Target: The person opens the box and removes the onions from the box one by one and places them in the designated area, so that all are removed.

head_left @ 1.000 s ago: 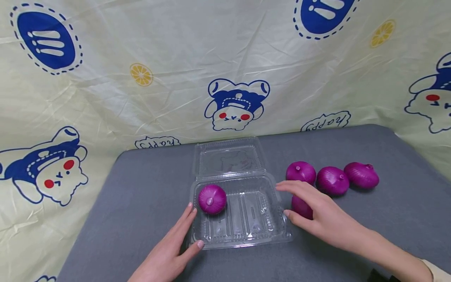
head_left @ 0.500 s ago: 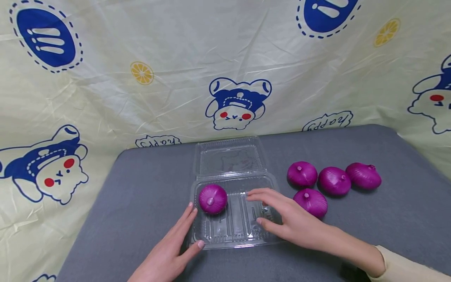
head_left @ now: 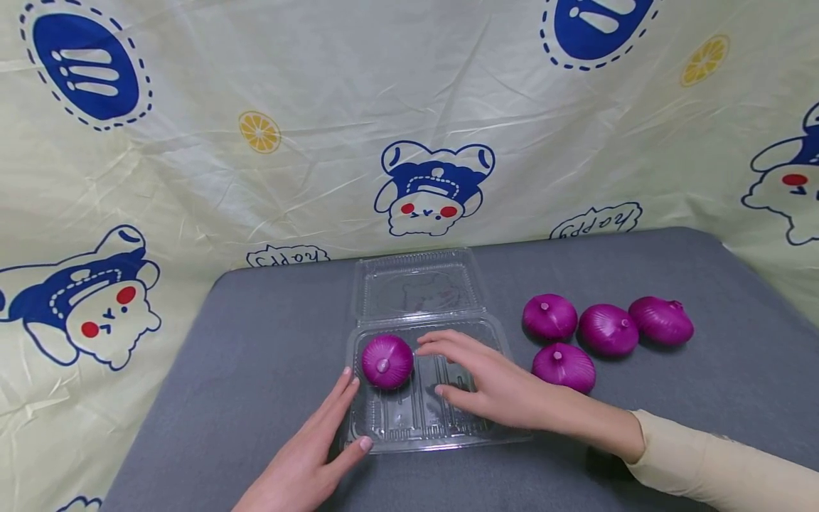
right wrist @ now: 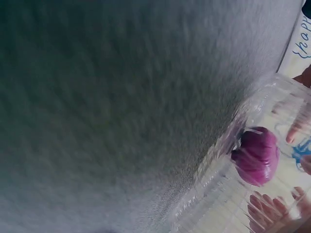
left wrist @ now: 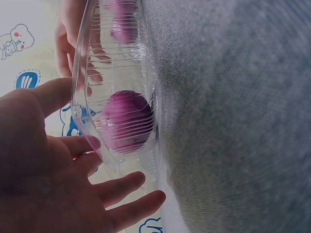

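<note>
A purple onion sits in the left part of a clear plastic clamshell container, whose lid is folded back. My left hand rests at the container's left side, fingers straight, with fingertips at the rim. In the left wrist view the onion shows through the ribbed wall beside the fingers. Over the container's right part, my right hand is held with loosely bent fingers and nothing in its grasp. Its fingertips are just right of the onion; contact cannot be made out.
Several more purple onions lie on the grey tabletop to the right of the container, the nearest onion partly behind my right wrist. A patterned cloth hangs along the table's back edge.
My right hand has moved left, from beside the loose onions to over the container, close to the onion inside. The left hand and the onions stay in place.
</note>
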Available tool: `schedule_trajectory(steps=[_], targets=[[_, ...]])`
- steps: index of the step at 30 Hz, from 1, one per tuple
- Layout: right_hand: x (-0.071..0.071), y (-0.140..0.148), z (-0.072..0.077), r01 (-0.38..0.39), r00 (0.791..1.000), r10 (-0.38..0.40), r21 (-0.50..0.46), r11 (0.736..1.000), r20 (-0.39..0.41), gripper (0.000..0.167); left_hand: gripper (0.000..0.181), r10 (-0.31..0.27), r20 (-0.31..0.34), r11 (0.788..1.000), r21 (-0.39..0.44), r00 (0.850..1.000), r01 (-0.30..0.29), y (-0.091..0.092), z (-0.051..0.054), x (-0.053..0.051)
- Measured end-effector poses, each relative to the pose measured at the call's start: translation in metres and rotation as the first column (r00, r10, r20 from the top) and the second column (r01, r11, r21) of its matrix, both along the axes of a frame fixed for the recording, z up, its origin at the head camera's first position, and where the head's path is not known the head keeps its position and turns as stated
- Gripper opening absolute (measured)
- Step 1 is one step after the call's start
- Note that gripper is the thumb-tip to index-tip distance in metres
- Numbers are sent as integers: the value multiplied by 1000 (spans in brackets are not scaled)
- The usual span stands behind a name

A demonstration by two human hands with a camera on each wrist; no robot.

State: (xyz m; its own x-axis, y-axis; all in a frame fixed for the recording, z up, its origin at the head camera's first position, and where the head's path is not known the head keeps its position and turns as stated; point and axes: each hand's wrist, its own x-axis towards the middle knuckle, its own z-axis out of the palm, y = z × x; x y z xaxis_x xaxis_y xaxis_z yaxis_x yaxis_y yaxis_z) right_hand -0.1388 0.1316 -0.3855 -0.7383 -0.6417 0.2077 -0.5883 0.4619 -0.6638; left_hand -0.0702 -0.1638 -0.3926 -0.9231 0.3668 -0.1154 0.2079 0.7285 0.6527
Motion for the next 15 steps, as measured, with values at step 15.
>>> schedule_trajectory(steps=[15], targets=[[-25,-32,-4,-58,998,61,70,996,-34,56,79,1,18,1000,-16,1000,0,1,1,-1]])
